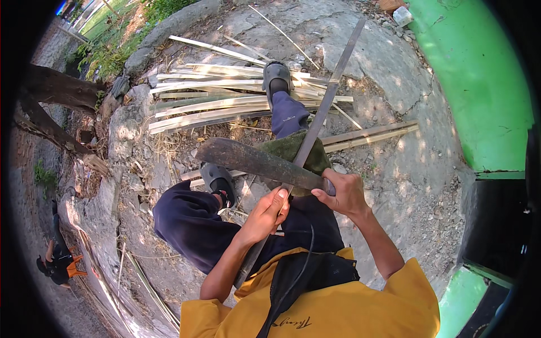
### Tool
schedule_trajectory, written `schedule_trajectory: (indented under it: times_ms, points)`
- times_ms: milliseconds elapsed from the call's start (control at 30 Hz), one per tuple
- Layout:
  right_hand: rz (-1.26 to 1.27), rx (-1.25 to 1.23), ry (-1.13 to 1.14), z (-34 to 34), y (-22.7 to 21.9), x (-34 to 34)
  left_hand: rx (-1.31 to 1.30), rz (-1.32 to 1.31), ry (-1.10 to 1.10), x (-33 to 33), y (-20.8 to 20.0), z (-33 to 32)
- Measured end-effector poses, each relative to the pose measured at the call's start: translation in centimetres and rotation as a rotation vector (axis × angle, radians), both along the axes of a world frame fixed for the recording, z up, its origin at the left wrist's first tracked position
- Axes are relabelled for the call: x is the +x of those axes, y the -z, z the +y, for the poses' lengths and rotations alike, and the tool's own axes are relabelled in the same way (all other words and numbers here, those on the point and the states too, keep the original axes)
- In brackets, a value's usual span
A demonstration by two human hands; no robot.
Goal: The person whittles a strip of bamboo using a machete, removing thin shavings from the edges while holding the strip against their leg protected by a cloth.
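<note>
My right hand (347, 196) is closed around the handle of a machete (248, 160). Its broad, dark, worn blade points left and lies across a long bamboo strip (322, 111). The strip slants from the far right, over my thigh, down past my left forearm. Fingers and thumb of my left hand (262, 217) pinch it just on the near side of the blade. Under the blade and strip, a dark green cloth (276, 149) covers my knee. Whether the blade's edge bites into the strip, I cannot tell.
Split bamboo strips (208, 104) lie in a loose pile around my far foot, with more strips (372, 137) to its right. A tree trunk (62, 90) stands left, a green wall (473, 79) right. A person (56, 263) is at the far left. The ground is cracked concrete.
</note>
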State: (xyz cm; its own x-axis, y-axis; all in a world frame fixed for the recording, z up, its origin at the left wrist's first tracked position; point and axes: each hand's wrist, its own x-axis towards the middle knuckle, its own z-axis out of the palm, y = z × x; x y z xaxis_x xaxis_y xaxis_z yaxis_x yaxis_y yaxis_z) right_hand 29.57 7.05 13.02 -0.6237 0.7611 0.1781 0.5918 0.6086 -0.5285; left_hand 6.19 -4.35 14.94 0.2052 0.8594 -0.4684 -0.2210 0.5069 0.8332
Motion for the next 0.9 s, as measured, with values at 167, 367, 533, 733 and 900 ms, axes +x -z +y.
schedule_trajectory:
  times_ms: [167, 367, 533, 733, 900]
  points:
    - [0.08, -0.068, 0.069, 1.1, 0.1, -0.7, 0.003, 0.011, -0.015, -0.3, 0.2, -0.1]
    - [0.046, -0.088, -0.009, -0.3, -0.6, -0.4, -0.039, -0.033, 0.032, -0.3, 0.3, 0.4]
    - [0.027, -0.105, 0.015, 1.5, -0.6, -0.8, -0.046, -0.088, -0.033, -0.2, 0.5, 0.3]
    - [-0.013, -0.028, -0.045, 0.4, -1.1, -0.2, -0.036, -0.115, 0.02, -0.3, 0.7, 0.5]
    - [-0.067, 0.002, -0.045, 1.2, -1.6, -0.4, -0.039, -0.139, -0.013, -0.1, 0.9, 0.4]
